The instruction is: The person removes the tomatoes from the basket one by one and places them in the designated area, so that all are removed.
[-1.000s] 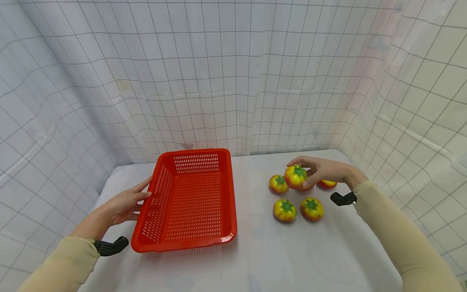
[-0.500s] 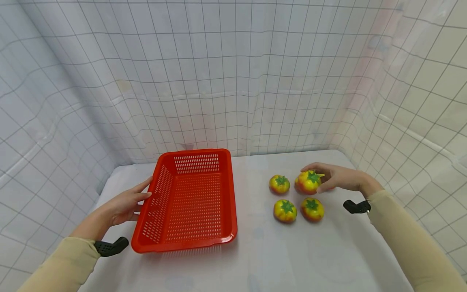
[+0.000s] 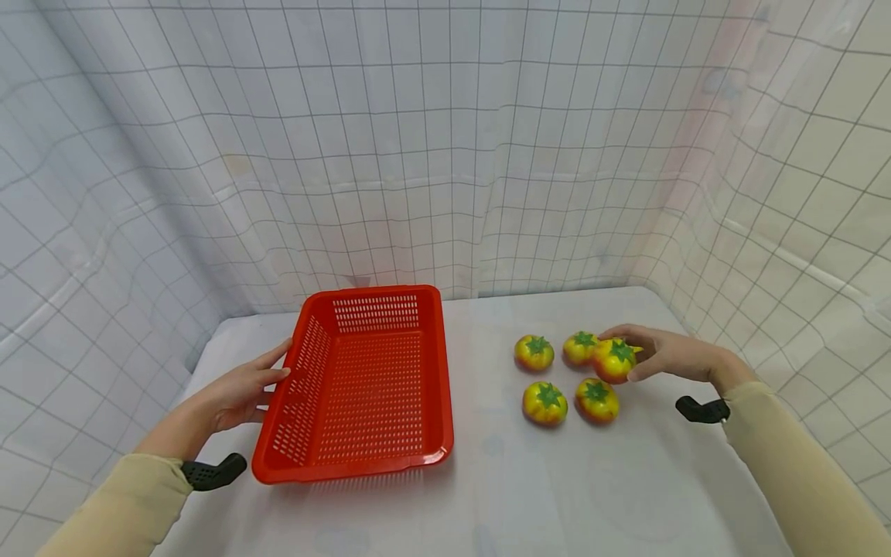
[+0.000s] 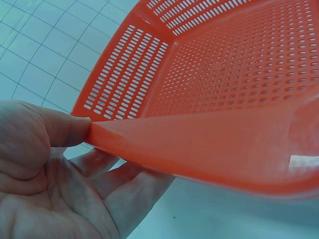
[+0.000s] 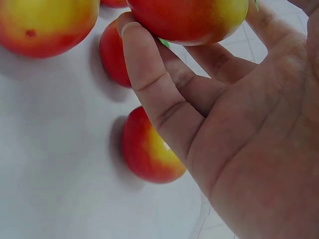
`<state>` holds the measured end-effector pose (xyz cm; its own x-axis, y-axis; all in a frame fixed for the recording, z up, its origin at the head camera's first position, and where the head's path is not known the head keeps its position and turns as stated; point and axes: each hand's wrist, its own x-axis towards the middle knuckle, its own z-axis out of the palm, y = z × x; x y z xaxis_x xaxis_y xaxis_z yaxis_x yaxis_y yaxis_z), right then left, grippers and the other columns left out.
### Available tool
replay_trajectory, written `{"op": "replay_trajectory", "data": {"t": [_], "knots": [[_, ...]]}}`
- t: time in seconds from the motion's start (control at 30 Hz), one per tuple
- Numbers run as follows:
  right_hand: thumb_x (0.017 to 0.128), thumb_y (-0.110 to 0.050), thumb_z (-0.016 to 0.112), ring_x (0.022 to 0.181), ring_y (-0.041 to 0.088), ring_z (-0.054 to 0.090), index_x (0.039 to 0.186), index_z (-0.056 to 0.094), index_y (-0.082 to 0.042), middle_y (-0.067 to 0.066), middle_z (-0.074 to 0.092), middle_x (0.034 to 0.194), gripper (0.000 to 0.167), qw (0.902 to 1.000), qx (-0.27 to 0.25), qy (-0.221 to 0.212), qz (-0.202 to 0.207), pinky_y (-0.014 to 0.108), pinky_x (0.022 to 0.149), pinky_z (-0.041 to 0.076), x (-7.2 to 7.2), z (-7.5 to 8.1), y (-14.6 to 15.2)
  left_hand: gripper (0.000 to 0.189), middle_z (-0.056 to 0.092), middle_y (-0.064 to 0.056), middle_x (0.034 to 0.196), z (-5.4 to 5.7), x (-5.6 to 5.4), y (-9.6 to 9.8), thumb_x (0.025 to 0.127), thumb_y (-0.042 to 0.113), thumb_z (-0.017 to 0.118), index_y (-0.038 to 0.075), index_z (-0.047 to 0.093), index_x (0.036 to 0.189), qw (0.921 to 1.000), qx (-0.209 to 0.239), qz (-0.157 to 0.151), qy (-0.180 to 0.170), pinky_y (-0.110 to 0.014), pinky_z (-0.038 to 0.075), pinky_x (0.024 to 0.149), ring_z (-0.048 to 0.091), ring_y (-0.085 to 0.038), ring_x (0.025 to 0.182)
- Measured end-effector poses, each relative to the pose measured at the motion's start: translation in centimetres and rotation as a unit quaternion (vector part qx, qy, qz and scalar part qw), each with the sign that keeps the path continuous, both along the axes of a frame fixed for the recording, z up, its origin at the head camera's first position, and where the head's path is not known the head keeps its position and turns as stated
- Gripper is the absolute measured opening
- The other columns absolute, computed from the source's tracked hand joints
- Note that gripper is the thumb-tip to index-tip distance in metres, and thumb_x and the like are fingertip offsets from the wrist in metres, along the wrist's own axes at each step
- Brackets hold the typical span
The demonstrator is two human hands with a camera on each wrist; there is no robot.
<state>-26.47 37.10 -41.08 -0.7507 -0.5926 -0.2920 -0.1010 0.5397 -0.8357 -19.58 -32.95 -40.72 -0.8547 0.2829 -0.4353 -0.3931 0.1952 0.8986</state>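
A red plastic basket (image 3: 369, 394) with slotted walls stands on the table's left side, with nothing in it. My left hand (image 3: 240, 393) is at its left rim. In the left wrist view the thumb lies on the rim corner (image 4: 102, 132) and the fingers reach under it. On the right, my right hand (image 3: 671, 356) holds a yellow-and-red tomato (image 3: 612, 362) with a green star-shaped top, fingers and thumb around its sides. Close beside it are a tomato (image 3: 580, 348) to the left and another tomato (image 3: 596, 401) just in front.
Farther left are a back tomato (image 3: 534, 353) and a front tomato (image 3: 545, 404), between the basket and my right hand. The white table (image 3: 501, 495) is bordered by a white gridded curtain (image 3: 445, 155) at the back and both sides.
My right hand has moved right and a little nearer with the tomato, uncovering the tomato on its left. The left hand and basket have stayed put.
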Motion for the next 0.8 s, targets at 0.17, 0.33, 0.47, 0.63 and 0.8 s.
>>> {"op": "replay_trajectory", "data": {"t": [0.17, 0.33, 0.47, 0.63, 0.8], "knots": [[0.09, -0.023, 0.075, 0.146, 0.048, 0.023, 0.154, 0.043, -0.019, 0.017, 0.021, 0.164, 0.072, 0.9998, 0.005, -0.006, -0.019, 0.07, 0.111, 0.027, 0.5, -0.9, 1.2, 0.072, 0.049, -0.026, 0.141, -0.1, 0.0, 0.0, 0.112, 0.024, 0.041, 0.027, -0.008, 0.164, 1.0, 0.001, 0.0, -0.001, -0.055, 0.058, 0.088, 0.066, -0.034, 0.108], [0.091, -0.022, 0.074, 0.148, 0.05, 0.017, 0.153, 0.044, -0.019, 0.02, 0.018, 0.165, 0.069, 0.9993, -0.001, -0.014, -0.035, 0.071, 0.112, 0.025, 0.9, -1.8, 2.2, 0.071, 0.048, -0.027, 0.141, 0.1, 0.0, 0.0, 0.112, 0.024, 0.041, 0.027, -0.008, 0.164, 1.0, 0.002, -0.002, 0.0, -0.054, 0.058, 0.088, 0.066, -0.033, 0.107], [0.091, -0.022, 0.074, 0.148, 0.053, 0.012, 0.154, 0.041, -0.016, 0.026, 0.012, 0.166, 0.072, 0.9986, 0.0, -0.026, -0.045, 0.073, 0.112, 0.023, 1.4, -2.1, 2.9, 0.071, 0.049, -0.027, 0.14, 0.1, 0.0, -0.1, 0.112, 0.024, 0.04, 0.027, -0.008, 0.164, 1.0, 0.004, -0.003, -0.001, -0.054, 0.058, 0.087, 0.067, -0.033, 0.107], [0.092, -0.024, 0.073, 0.148, 0.053, 0.009, 0.155, 0.039, -0.018, 0.028, 0.006, 0.166, 0.073, 0.9975, 0.009, -0.043, -0.055, 0.076, 0.11, 0.022, 1.9, -3.0, 3.7, 0.071, 0.051, -0.024, 0.137, 0.1, 0.0, -0.2, 0.112, 0.023, 0.04, 0.026, -0.008, 0.164, 1.0, 0.005, -0.002, -0.002, -0.053, 0.058, 0.088, 0.067, -0.032, 0.106], [0.093, -0.023, 0.073, 0.147, 0.051, 0.01, 0.155, 0.038, -0.015, 0.029, 0.005, 0.165, 0.072, 0.9967, 0.008, -0.058, -0.057, 0.071, 0.112, 0.026, 2.3, -3.9, 4.4, 0.071, 0.05, -0.025, 0.139, 0.0, 0.0, -0.1, 0.112, 0.024, 0.041, 0.027, -0.008, 0.164, 1.0, 0.005, 0.001, -0.005, -0.054, 0.058, 0.088, 0.066, -0.033, 0.107]]}}
